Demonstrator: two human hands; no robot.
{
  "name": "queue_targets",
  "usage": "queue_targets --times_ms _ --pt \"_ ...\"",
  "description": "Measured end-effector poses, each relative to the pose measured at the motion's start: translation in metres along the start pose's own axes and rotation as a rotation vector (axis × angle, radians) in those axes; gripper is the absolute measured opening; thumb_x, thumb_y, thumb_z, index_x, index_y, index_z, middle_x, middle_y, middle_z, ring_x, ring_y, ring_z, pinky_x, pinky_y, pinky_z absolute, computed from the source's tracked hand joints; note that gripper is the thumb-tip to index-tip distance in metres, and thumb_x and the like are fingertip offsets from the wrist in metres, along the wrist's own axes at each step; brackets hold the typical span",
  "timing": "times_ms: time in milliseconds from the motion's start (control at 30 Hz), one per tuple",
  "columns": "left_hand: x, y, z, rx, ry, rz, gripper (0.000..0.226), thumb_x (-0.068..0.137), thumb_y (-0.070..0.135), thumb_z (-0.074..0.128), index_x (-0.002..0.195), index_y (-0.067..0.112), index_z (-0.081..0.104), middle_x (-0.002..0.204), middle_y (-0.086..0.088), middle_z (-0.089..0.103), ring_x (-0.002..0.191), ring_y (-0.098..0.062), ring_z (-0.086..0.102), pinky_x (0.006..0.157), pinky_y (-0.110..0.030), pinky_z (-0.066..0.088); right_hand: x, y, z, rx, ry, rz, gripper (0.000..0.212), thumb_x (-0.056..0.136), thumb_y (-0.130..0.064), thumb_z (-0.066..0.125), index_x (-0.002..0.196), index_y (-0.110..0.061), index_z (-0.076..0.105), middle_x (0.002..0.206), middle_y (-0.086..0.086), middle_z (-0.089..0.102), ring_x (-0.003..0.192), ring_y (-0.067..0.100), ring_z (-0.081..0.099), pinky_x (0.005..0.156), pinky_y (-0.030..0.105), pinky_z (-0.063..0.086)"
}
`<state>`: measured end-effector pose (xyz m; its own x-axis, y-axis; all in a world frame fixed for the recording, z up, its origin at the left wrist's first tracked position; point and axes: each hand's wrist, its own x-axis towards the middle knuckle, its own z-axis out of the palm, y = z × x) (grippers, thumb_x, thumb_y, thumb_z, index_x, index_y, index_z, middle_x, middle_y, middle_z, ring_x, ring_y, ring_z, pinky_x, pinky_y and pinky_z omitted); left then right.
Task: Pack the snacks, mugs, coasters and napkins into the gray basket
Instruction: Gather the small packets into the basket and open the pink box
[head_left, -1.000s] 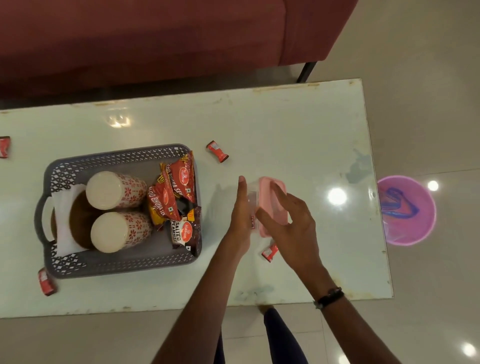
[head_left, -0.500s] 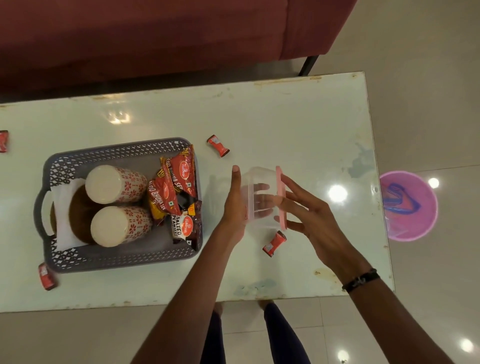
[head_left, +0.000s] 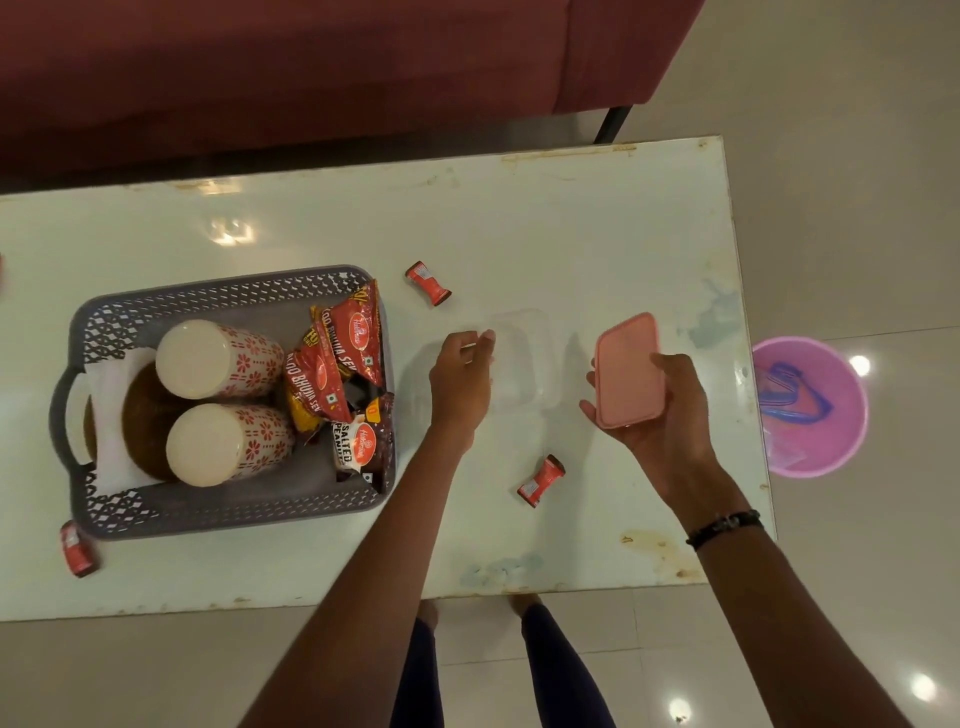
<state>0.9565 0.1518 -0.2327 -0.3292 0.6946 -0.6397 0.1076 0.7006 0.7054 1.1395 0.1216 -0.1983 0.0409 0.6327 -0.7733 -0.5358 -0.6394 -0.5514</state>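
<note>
The gray basket (head_left: 234, 512) sits on the left of the table, holding two patterned mugs (head_left: 218, 358) (head_left: 228, 444), red snack packets (head_left: 337, 358), brown coasters (head_left: 143, 421) and a white napkin (head_left: 106, 410). My left hand (head_left: 460, 382) holds the edge of a clear plastic container (head_left: 522, 358) on the table. My right hand (head_left: 662, 415) grips the pink lid (head_left: 628, 369), held apart to the right of the container. Small red candies lie loose on the table (head_left: 428, 283) (head_left: 540, 480) (head_left: 78, 548).
The white table (head_left: 571, 234) ends close on the right and near side. A pink bucket (head_left: 826, 452) stands on the floor at its right end. A dark red sofa (head_left: 311, 67) runs along the far side.
The pink lid has come off the clear container. My right hand carried it to the right, while my left hand kept hold of the container.
</note>
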Motion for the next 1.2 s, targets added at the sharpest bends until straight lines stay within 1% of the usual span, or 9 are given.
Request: queue_targets --times_ms 133,233,333,400,567,667,833,1000,1200 --pt "-0.001 -0.008 0.005 -0.08 0.008 -0.015 0.033 0.089 0.025 0.058 0.117 0.008 0.056 0.122 -0.008 0.059 0.089 -0.01 0.057 0.083 -0.034 0.055 0.012 -0.008 -0.011 -0.175 0.056 -0.083 0.03 0.091 -0.018 0.046 0.119 -0.014 0.055 0.108 0.01 0.062 0.105 0.028 0.059 0.087 0.043 0.053" --pt "-0.007 -0.012 0.002 -0.125 0.009 -0.02 0.031 0.089 0.024 0.059 0.116 0.01 0.055 0.117 -0.003 0.058 0.102 -0.016 0.057 0.081 -0.032 0.055 0.026 -0.011 -0.015 -0.405 0.106 -0.172 0.023 0.089 -0.008 0.052 0.109 -0.015 0.062 0.108 0.004 0.061 0.108 0.028 0.055 0.083 0.037 0.053" --pt "-0.012 -0.021 -0.005 -0.148 0.042 0.004 0.027 0.09 0.019 0.057 0.114 0.007 0.056 0.113 -0.003 0.058 0.105 -0.018 0.057 0.078 -0.028 0.056 0.043 -0.011 -0.018 -0.558 0.138 -0.231 0.03 0.088 -0.008 0.056 0.117 -0.013 0.06 0.105 0.0 0.062 0.104 0.024 0.057 0.087 0.04 0.052" --pt "-0.021 -0.031 -0.008 -0.128 0.057 0.04 0.023 0.089 0.015 0.057 0.11 0.005 0.056 0.109 -0.004 0.06 0.101 -0.018 0.059 0.071 -0.02 0.056 0.052 -0.007 -0.021 -0.699 0.189 -0.308 0.036 0.087 -0.008 0.056 0.123 -0.013 0.057 0.107 -0.001 0.063 0.104 0.022 0.058 0.084 0.029 0.051" --pt "-0.053 -0.076 -0.003 0.201 -0.001 0.224 0.014 0.086 0.02 0.063 0.096 0.011 0.061 0.095 -0.002 0.064 0.087 -0.013 0.061 0.075 -0.026 0.053 0.044 0.017 -0.028 -0.669 0.483 -0.437 0.043 0.087 -0.01 0.061 0.128 -0.012 0.051 0.124 0.007 0.06 0.115 0.018 0.054 0.1 0.028 0.046" --pt "-0.072 -0.096 0.011 0.383 -0.105 0.284 0.024 0.084 0.031 0.064 0.101 0.016 0.059 0.1 0.003 0.06 0.09 -0.01 0.057 0.075 -0.021 0.049 0.023 0.043 -0.026 -0.643 0.457 -0.482 0.035 0.089 -0.008 0.059 0.124 -0.011 0.054 0.12 0.005 0.062 0.11 0.016 0.057 0.076 -0.004 0.041" --pt "-0.079 -0.103 0.033 0.624 -0.107 0.448 0.023 0.087 0.035 0.059 0.101 0.016 0.061 0.102 0.0 0.062 0.095 -0.012 0.058 0.083 -0.024 0.054 -0.005 0.072 -0.021 -0.717 0.355 -0.502 0.033 0.092 -0.003 0.052 0.123 -0.014 0.055 0.121 -0.001 0.061 0.106 0.009 0.057 0.076 -0.005 0.041" --pt "-0.091 -0.074 0.032 0.306 0.022 0.4 0.02 0.086 0.035 0.062 0.09 0.015 0.064 0.086 0.002 0.067 0.074 -0.008 0.059 0.068 -0.009 0.046 -0.013 0.07 -0.01 -0.74 0.32 -0.576 0.031 0.092 0.0 0.05 0.119 -0.015 0.056 0.115 -0.004 0.061 0.099 0.002 0.058 0.076 -0.002 0.043" --pt "-0.058 -0.014 0.016 0.063 0.192 0.424 0.026 0.081 0.032 0.068 0.095 0.01 0.067 0.089 -0.004 0.071 0.078 -0.015 0.066 0.068 -0.036 0.059 -0.003 0.047 0.017 -0.8 0.254 -0.675 0.032 0.091 0.002 0.049 0.119 -0.01 0.057 0.114 -0.003 0.061 0.097 0.007 0.058 0.077 0.004 0.048"
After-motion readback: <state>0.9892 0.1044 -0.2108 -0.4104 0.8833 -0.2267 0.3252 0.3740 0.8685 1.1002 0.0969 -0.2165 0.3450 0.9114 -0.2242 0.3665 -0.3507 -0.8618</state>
